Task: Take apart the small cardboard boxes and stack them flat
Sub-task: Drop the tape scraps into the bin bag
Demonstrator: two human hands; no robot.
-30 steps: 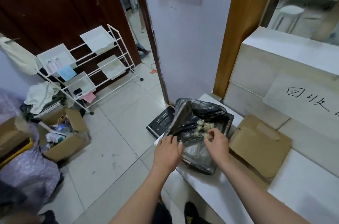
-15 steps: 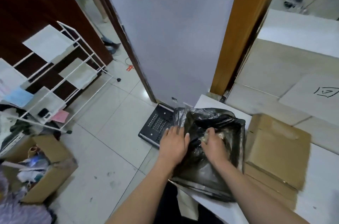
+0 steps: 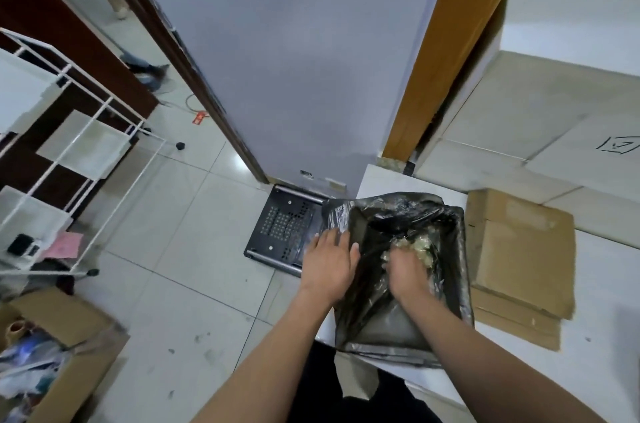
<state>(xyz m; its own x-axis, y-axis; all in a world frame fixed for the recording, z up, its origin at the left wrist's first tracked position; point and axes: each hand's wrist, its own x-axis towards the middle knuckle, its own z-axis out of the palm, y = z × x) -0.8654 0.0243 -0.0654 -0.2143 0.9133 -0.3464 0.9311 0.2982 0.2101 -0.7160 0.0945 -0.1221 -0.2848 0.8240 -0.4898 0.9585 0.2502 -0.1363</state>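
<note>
A box lined with a black plastic bag (image 3: 408, 214) stands at the left end of the white counter (image 3: 606, 301). My left hand (image 3: 329, 266) lies flat on the bag's left edge with its fingers spread. Inside the bag, my right hand (image 3: 405, 270) grips a clump of pale crumpled filling (image 3: 420, 244). Flattened brown cardboard (image 3: 519, 256) lies stacked on the counter just right of the bag.
A black perforated stand (image 3: 282, 228) lies on the tiled floor against the wall. A white wire rack (image 3: 69, 145) stands at left. At the bottom left an open cardboard box (image 3: 62, 353) holds clutter. Large cardboard sheets (image 3: 536, 111) lean behind the counter.
My view has tilted down and closer to the bag. My right hand has pushed deeper into the bag onto the filling. My left hand has slid onto the bag's left edge.
</note>
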